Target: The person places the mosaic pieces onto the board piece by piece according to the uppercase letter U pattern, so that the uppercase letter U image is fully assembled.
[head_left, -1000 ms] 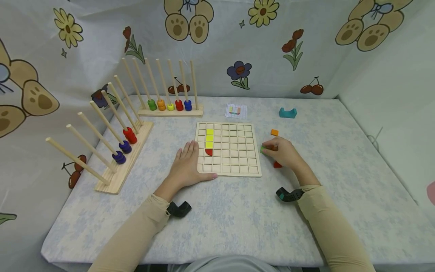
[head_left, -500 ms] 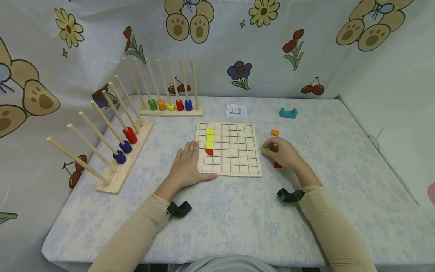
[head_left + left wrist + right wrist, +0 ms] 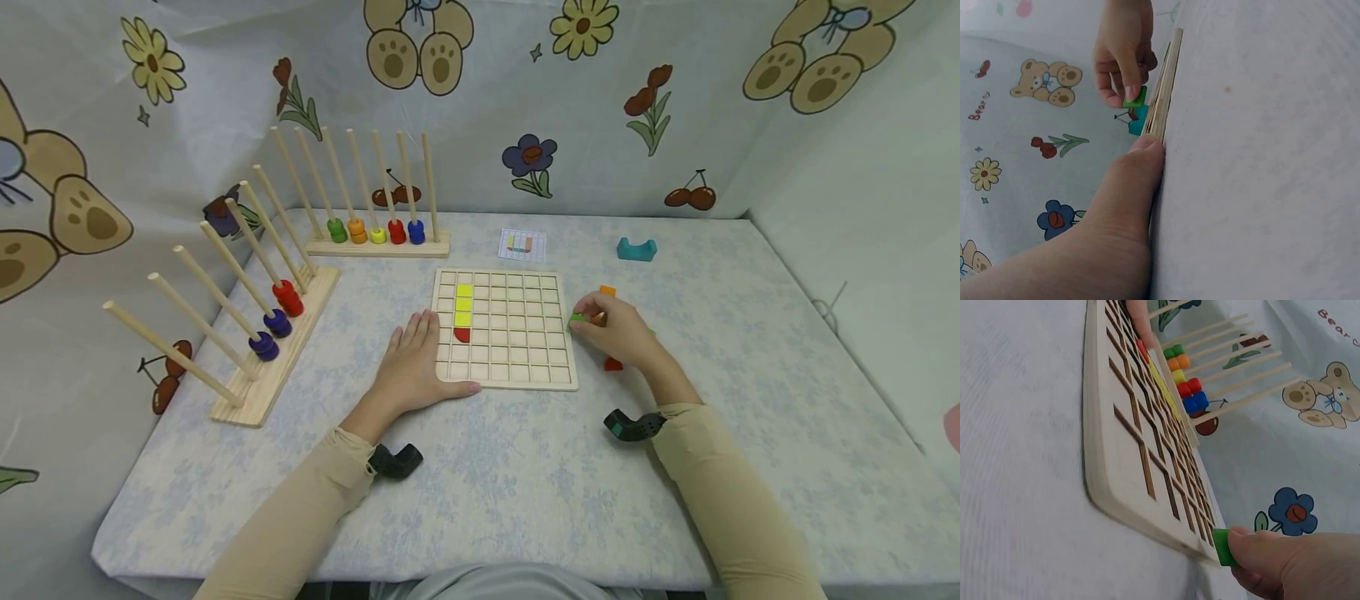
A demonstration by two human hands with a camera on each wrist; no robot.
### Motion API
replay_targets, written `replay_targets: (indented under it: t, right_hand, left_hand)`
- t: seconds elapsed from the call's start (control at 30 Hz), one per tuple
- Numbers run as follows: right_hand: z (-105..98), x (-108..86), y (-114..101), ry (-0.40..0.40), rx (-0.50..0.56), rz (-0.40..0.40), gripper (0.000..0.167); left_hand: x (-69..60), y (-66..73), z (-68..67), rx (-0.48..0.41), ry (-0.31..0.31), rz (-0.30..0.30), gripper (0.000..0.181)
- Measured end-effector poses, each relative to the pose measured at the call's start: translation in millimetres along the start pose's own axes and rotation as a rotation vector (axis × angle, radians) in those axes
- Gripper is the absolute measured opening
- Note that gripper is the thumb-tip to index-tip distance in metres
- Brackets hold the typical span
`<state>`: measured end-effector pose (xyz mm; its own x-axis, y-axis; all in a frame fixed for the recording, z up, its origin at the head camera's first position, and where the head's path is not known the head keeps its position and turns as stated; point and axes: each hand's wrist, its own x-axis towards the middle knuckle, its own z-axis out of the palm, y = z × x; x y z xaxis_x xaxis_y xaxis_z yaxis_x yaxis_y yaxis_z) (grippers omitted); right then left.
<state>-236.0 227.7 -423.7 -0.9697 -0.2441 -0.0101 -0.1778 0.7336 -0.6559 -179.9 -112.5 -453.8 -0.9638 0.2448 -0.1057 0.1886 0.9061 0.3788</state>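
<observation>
A wooden grid board (image 3: 517, 354) lies mid-table, with yellow squares (image 3: 463, 306) in one column and a red rounded piece (image 3: 462, 335) below them. My left hand (image 3: 405, 367) rests at the board's left side, fingers straight, thumb along its near edge. Between thumb and fingers my right hand (image 3: 621, 333) pinches a green square block (image 3: 1224, 547), held just off the board's right edge. Around that hand lie an orange block (image 3: 607, 291) and a red piece (image 3: 612, 364), both partly covered by it. A sliver of green shows beside the right wrist.
A small printed grid card (image 3: 522, 246) lies behind the board. To its right sits a teal notched block (image 3: 636, 249). Two peg racks with coloured beads, one at the back (image 3: 378, 249) and one at the left (image 3: 300, 333), stand upright on the table.
The right hand has lifted the green block and shifted slightly left and away from me, toward the board's right edge. The left hand stays put.
</observation>
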Motion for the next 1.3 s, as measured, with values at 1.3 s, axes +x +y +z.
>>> replay_targets:
  t: [1.3]
  right_hand:
    - [89.1,33.0,-88.3,-0.132,0.022,-0.172,0.010]
  left_hand:
    - [2.2,-1.7,2.8,0.012,-0.001,-0.009,0.146]
